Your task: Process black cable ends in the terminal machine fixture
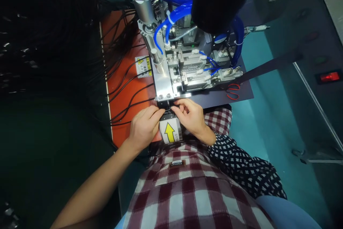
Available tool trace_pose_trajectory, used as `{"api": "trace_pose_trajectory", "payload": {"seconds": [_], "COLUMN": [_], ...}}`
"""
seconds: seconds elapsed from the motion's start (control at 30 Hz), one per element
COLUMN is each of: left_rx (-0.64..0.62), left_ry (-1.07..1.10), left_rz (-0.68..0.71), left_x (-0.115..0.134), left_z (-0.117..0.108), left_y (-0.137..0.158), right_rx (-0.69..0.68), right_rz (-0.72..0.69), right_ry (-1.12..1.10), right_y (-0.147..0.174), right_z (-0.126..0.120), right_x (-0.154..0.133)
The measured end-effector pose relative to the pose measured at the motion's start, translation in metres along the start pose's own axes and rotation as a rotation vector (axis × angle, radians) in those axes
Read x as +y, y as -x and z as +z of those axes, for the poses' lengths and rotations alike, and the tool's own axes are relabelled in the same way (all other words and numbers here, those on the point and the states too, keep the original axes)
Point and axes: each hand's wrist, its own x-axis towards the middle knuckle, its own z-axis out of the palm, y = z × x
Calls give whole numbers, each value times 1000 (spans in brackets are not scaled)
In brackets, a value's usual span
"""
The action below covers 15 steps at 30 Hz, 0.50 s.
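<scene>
My left hand is at the front end of a metal machine, thumb and fingertips pinched together. Opposite it, my right hand is also closed, its thumb and forefinger meeting near the same narrow slot. Between the fingertips there may be something thin and small, but I cannot make out what it is. Just below my hands is a guard plate with a white label and a yellow arrow. Black cables run across an orange surface toward the machine, close to my left hand.
Blue air hoses loop over the machine's cylinders. Red-handled snips lie on the grey plate to the right. A warning label is on the orange surface. A dark cylinder blocks the upper view. A red switch is far right.
</scene>
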Motion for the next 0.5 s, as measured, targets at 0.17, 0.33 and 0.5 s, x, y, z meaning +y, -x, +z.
{"api": "trace_pose_trajectory", "payload": {"seconds": [0.17, 0.33, 0.5], "left_rx": [6, -2, -17], "left_ry": [18, 50, 38], "left_rz": [-13, 23, 48], "left_x": [1, -1, -3], "left_z": [0, -2, -3], "left_y": [1, 1, 0], "right_rx": [12, -63, -115], "right_rz": [6, 135, 296], "right_ry": [-3, -125, -310], "right_y": [1, 1, -1], "right_z": [1, -1, 5], "right_x": [-1, 6, 14]}}
